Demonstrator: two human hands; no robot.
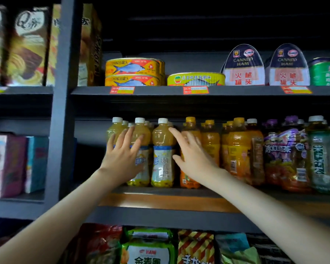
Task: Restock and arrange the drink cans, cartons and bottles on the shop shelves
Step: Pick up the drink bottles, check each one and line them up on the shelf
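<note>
The left grip [122, 155] is loose. Its fingers are straight and spread, and they lie flat on the front of the pale yellow bottles [162, 147] with white caps. The right grip [192, 155] is loose too and holds nothing, with its fingers straight in front of the orange bottles [211, 141] just beside them. All the bottles stand upright in rows on the middle shelf [160, 189]. Dark tea bottles [286, 155] stand further right. Fish tins [133, 71] and ham cans [244, 67] sit one shelf up.

A shop: price tags [195, 90] on shelves [160, 90] of tins [132, 72]
</note>
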